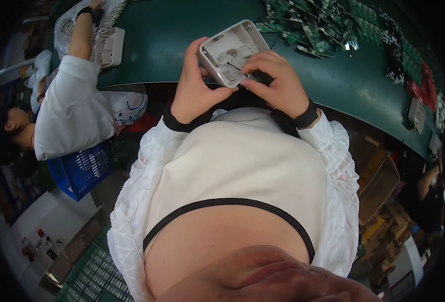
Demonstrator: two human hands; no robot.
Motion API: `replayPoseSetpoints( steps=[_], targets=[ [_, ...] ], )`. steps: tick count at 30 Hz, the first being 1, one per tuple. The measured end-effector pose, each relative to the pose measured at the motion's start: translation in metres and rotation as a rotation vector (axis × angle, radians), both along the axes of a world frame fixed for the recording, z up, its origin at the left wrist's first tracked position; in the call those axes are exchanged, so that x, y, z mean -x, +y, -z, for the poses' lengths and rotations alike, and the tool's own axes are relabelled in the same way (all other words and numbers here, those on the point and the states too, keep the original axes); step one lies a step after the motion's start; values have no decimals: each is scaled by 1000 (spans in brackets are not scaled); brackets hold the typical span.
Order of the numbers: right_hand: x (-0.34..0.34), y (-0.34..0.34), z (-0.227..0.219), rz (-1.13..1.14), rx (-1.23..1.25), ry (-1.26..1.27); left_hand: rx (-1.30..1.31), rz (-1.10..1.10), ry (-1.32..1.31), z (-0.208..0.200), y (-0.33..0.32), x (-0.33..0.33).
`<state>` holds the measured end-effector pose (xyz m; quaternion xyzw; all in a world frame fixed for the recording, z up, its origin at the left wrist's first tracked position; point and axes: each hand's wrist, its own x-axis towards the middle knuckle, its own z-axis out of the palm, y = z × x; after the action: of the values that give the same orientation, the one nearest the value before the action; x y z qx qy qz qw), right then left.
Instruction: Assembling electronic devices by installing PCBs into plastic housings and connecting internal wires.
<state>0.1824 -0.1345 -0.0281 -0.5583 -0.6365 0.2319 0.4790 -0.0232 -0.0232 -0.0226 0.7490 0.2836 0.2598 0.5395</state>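
Note:
My left hand (194, 88) grips a white plastic housing (210, 64) by its left side and near corner. The housing is tilted, with its hollow inside facing up; a small round metal part shows within. My right hand (282, 83) is closed at the near right edge of the housing, thumb and fingers pinching a small green circuit board (253, 77), mostly hidden by the fingers. A thin dark wire (235, 67) runs from inside the housing toward that board. Both hands are just above the near edge of the green table.
Loose green circuit boards (313, 25) are heaped on the green table (157, 45) at the back right, near a red plastic bag (426, 85). At left, a co-worker's arm (80, 38) reaches past another white housing (112, 48). A blue crate (84, 168) stands below.

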Motion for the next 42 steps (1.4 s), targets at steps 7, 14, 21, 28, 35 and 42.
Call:
replayPoseSetpoints(
  steps=[7,14,21,28,35,42],
  targets=[
    [4,18,-17,-66,15,-144,48,-23,1,-8,7,12],
    [-1,27,-32,-168,-150,-433,184,24,-11,-13,13,15],
    [-30,-28,-82,-7,-207,-608,-191,200,239,-55,107,-2],
    [-123,-147,-95,303,76,-830,-1122,-341,576,8,294,6],
    [-238,-297,-56,813,249,-989,-1024,-387,1046,17,314,-10],
    [-315,-312,-31,913,396,-990,-1108,-368,853,27,314,14]
  ],
)
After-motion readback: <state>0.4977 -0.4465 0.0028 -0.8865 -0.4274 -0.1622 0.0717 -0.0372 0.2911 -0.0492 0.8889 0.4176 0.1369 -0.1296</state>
